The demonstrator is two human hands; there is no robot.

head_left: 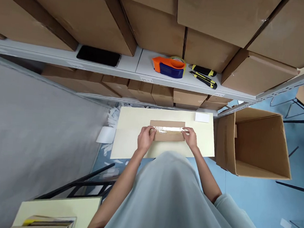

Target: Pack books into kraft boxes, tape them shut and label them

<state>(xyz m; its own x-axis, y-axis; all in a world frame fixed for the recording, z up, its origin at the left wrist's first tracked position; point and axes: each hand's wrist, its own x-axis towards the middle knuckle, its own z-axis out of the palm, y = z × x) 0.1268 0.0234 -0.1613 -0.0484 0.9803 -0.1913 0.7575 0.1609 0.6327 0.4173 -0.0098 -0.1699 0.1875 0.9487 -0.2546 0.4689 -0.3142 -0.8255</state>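
Observation:
A small flat brown cardboard box (167, 134) lies on a pale yellow table (128, 140), with a strip of clear tape (168, 129) running along its top. My left hand (146, 139) curls over the box's left end, fingers bent on the tape. My right hand (190, 137) presses on the right end with fingers bent down. Both hands touch the box at once.
An open empty carton (258, 144) stands on the blue floor at the right. On the shelf (145, 65) behind lie an orange and blue tape dispenser (169, 66), two yellow-black utility knives (203, 76) and a black phone (98, 56). Stacked cartons fill the shelves. A white label (202, 117) lies on the table.

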